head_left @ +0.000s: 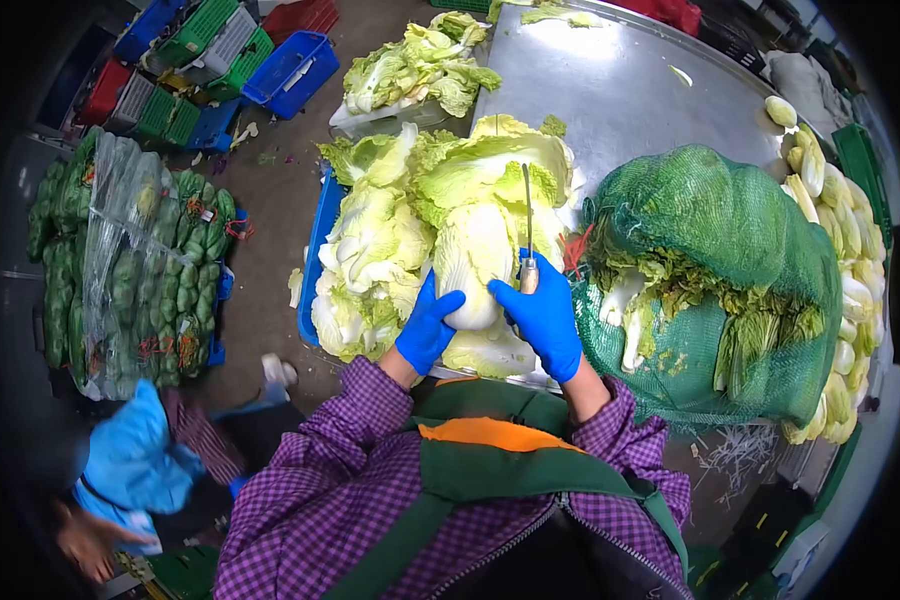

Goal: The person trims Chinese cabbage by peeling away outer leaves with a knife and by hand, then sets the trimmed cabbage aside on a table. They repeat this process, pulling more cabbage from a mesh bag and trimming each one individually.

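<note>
A pale napa cabbage [473, 265] lies upright before me, its white base toward my body. My left hand [428, 325], in a blue glove, grips the cabbage's lower left side with the thumb over it. In my gloved right hand [547, 318] is a knife [529, 272], its thin blade pointing away from me; that thumb rests against the cabbage's right side. Loose outer leaves [375, 240] are heaped left of the cabbage over a blue crate [320, 255]. More broad leaves [510, 160] lie just behind it.
On the right, a green mesh sack [710, 220] holds leafy cabbages, beside stacked trimmed cabbages [855, 260]. The metal table [590, 80] extends behind. Another leaf-filled crate [410, 75] stands beyond. Wrapped green sacks [135, 270] and a person in blue [135, 455] are at left.
</note>
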Demonstrator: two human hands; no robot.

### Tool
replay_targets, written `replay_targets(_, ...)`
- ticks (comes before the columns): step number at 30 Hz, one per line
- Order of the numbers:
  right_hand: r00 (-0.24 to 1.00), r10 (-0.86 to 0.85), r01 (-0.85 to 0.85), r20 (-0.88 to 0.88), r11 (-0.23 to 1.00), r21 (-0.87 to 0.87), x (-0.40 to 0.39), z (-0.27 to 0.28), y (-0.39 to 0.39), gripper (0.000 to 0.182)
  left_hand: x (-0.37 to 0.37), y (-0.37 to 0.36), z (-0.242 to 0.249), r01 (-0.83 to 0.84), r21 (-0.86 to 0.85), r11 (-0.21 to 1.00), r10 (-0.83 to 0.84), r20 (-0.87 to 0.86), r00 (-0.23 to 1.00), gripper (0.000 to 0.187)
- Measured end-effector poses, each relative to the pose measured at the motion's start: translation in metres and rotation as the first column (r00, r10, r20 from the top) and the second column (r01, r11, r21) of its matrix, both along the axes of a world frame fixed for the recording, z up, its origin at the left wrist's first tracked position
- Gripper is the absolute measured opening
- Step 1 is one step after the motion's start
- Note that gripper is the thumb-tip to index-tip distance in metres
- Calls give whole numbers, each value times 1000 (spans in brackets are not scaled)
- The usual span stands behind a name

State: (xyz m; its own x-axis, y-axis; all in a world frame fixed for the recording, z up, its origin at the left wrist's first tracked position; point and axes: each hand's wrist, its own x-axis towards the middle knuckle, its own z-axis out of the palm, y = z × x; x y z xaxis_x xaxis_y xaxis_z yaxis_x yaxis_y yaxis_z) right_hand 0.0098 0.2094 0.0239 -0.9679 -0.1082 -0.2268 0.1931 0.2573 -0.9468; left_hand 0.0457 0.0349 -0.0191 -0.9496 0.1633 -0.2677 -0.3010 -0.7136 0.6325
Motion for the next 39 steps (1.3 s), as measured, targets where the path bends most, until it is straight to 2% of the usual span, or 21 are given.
replay_targets(3, 980, -2, 40, 201, 981, -188, 6, 13, 5, 56, 5, 5, 6, -26, 42, 999, 26, 14, 1000, 78)
replay_targets(7, 985, 6, 37, 175, 970, -241, 13, 26, 11, 52, 10, 9, 0, -24, -68, 997, 18, -89, 996, 77)
replay_targets(8, 984, 17, 65, 176, 894, -444, 13, 30, 16, 51, 11, 7, 3, 71, 306, 949, -42, -99, 994, 78)
replay_targets(9, 984, 28, 89, 174, 775, -626, 12, 31, 19, 50, 10, 6, 5, 157, 633, 759, -95, -131, 987, 81)
replay_targets(10, 984, 30, 88, 175, 774, -627, 13, 30, 20, 50, 4, 7, 6, 314, 529, 789, -167, -307, 937, 89)
replay_targets(12, 961, 78, 96, 265, 804, -587, 18, 26, 20, 53, 10, -15, -11, 65, 641, 764, -129, 54, 990, 87)
replay_targets(13, 950, 59, 98, 306, 876, -472, 24, 27, 18, 57, 9, -13, -6, 70, 640, 765, -133, 51, 990, 87)
replay_targets(14, 945, 43, 98, 323, 908, -408, 28, 29, 17, 64, 11, -10, -2, 59, 349, 935, -116, 144, 983, 84)
replay_targets(15, 963, 20, 74, 268, 940, -333, 34, 33, 16, 69, 16, -6, 1, 64, 21, 998, -67, 226, 972, 80)
replay_targets(17, 981, -20, 69, 192, 965, -253, 32, 30, 14, 74, 9, 2, -13, 83, -19, 996, -80, 123, 989, 74)
replay_targets(19, 974, -45, 65, -221, 994, 84, 37, 11, 15, 83, 9, 22, -14, 31, -49, 998, -34, -78, 996, 74)
replay_targets(24, 973, -172, 186, -153, 979, 84, 43, 20, 31, 74, 3, 57, -10, -28, -131, 991, 4, -178, 984, 86)
replay_targets(26, 963, -183, 205, -196, 974, 99, 44, 4, 41, 76, 0, 67, -17, -86, -572, 816, -38, -201, 979, 90)
replay_targets(27, 943, -175, 216, -283, 969, 121, 44, -10, 48, 72, 3, 76, -5, -30, -612, 790, -59, -125, 990, 92)
replay_targets(28, 941, -201, 239, -272, 964, 114, 43, -13, 52, 67, 0, 73, -27, 6, -583, 812, -76, -95, 993, 90)
replay_targets(30, 943, -229, 241, -240, 970, 20, 43, -8, 63, 52, 0, 93, 3, 50, -371, 927, -70, -40, 997, 77)
replay_targets(32, 927, -273, 291, -258, 956, 32, 42, -10, 69, 38, -2, 92, -11, 90, -338, 937, -98, -8, 995, 81)
replay_targets(34, 881, -386, 367, -272, 922, -122, 38, -15, 83, 33, -4, 91, -15, 71, -377, 923, -106, -72, 992, 85)
replay_targets(36, 870, -443, 429, -217, 896, -112, 33, -6, 102, 32, -9, 88, -20, 66, -226, 972, -67, 1, 998, 72)
replay_targets(38, 836, -529, 512, -144, 848, -137, 25, 8, 124, 35, -16, 75, -17, 52, 25, 998, -56, 251, 966, 61)
replay_targets(39, 865, -476, 459, -159, 879, -132, 19, 13, 144, 42, -33, 62, -37, 171, 254, 952, -174, -12, 985, 60)
